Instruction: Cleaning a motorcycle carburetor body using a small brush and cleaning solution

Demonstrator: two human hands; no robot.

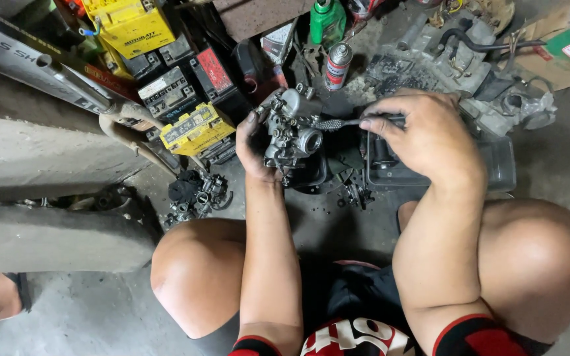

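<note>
Near the centre of the frame, the left hand (253,148) grips one carburetor (289,135) from its left side. The right hand (423,135) pinches one brush (338,123) that lies horizontal, with its tip pointing left and touching the carburetor. One spray can (338,66) stands above.

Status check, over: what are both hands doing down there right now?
Left hand gripping carburetor. Right hand pressing small brush against it. Black tray underneath, spray can beyond; nothing blocking. Over.
</note>
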